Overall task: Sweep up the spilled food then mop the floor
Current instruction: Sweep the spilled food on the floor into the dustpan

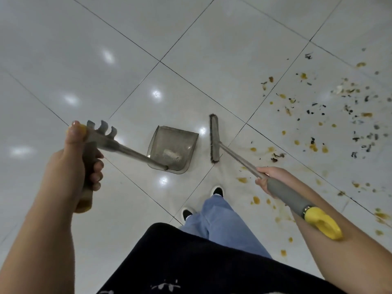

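Left hand point(84, 164) clenches dustpan point(172, 149) handle, right hand point(268, 179) grasps broom point(214, 139) pole; spilled food point(339, 115) scattered right, feet between.

An indoor room with a hard floor is showing here, perhaps a kitchen or canteen, though the exact kind cannot be told. Large glossy pale tiles point(212, 49) with dark grout lines are reflecting round ceiling lights. To the right of the grey dustpan point(172, 148), yellow-brown and black food scraps point(339, 115) are lying scattered across the tiles.
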The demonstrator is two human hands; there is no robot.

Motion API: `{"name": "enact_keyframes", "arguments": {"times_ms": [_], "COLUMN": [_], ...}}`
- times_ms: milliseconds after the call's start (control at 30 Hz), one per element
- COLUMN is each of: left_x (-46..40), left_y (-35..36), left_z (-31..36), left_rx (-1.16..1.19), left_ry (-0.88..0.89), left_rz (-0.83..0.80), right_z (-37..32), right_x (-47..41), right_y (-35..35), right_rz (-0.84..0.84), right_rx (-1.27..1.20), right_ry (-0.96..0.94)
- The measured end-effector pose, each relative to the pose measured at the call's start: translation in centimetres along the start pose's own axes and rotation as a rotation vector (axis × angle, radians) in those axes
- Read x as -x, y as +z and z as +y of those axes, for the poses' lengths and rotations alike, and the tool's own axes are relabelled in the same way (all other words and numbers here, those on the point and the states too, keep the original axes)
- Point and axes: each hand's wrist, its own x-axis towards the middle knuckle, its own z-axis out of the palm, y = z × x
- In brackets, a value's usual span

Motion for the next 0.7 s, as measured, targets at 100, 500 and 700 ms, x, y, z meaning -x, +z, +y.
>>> {"name": "enact_keyframes", "arguments": {"times_ms": [100, 500, 700], "left_x": [0.2, -3.4, -7.2], "left_y": [-0.1, 0.3, 1.1], "left_z": [1.5, 4.6, 7.3], "left_rx": [0.041, -0.073, -0.128], "left_ry": [0.012, 0.110, 0.149], "left_rz": [0.007, -0.082, -0.176], "right_z": [-2.2, -5.7, -2.9], "right_x": [-1.8, -2.4, -1.0], "right_y": [3.4, -3.7, -6.1], "right_rz": [-0.096, -0.042, 0.215], "right_rx": [-0.010, -0.251, -0.231], "right_ry": [0.007, -0.102, -0.156]}}
